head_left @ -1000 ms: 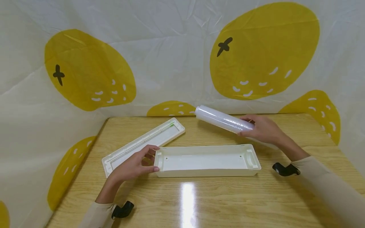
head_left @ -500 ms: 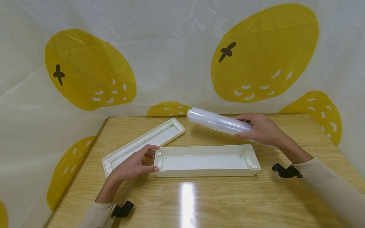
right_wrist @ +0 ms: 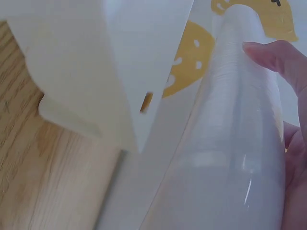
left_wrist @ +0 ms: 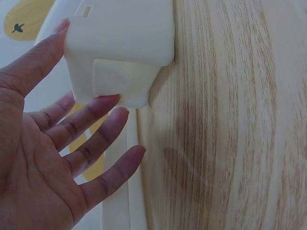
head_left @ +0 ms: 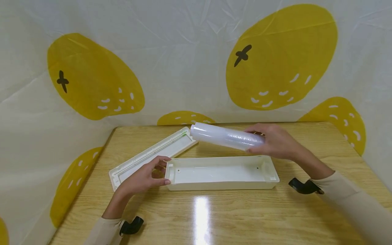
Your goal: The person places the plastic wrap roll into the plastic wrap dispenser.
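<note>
My right hand [head_left: 277, 141] grips the right end of a clear roll of plastic wrap [head_left: 225, 136], raised above the table and tilted, its left end higher. Below the roll stands a long, cream-white open box [head_left: 220, 185], with nothing inside it. At the box's left end, my left hand [head_left: 144, 178] holds the short wall between thumb and fingers. The left wrist view shows the thumb on one edge of the box [left_wrist: 120, 33] and a fingertip at the opposite edge. In the right wrist view the wrap roll [right_wrist: 230, 143] lies along the fingers, close to the box wall.
A long white lid [head_left: 153, 154] with a green piece on its rail lies slanted behind the left hand, inside up. Underneath is a wood-grain table [head_left: 245, 217]. A white sheet [head_left: 183, 68] printed with yellow fruit hangs at the back and left.
My right hand has carried the wrap roll leftward and a little lower, from behind the box toward its top; the roll's left end now overlaps the lid's corner. The left hand and box stay put.
</note>
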Demonstrator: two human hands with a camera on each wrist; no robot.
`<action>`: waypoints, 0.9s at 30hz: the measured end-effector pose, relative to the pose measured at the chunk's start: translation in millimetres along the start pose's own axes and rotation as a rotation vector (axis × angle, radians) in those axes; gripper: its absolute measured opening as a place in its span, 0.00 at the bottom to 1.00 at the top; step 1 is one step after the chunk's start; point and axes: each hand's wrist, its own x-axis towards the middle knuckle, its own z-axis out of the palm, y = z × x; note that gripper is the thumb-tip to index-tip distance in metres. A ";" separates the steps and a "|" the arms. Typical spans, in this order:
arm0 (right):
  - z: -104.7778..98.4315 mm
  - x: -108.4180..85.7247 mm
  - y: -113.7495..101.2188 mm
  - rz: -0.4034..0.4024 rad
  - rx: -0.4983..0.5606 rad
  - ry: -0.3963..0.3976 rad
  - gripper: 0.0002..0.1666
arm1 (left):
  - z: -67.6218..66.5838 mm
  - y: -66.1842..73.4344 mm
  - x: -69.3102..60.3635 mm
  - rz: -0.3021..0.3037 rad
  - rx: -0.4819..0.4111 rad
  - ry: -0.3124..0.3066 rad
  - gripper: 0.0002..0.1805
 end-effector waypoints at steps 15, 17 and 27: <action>4.4 0.3 -25.7 -0.034 -0.002 -0.041 0.33 | -0.7 0.4 -1.0 -0.009 0.001 -0.002 0.40; 6.0 0.0 -28.1 -0.040 0.002 -0.046 0.33 | -0.7 1.1 -1.2 -0.009 0.005 -0.001 0.40; 15.0 1.9 -39.2 -0.082 -0.009 -0.092 0.32 | -0.6 1.0 0.4 -0.013 -0.004 -0.009 0.40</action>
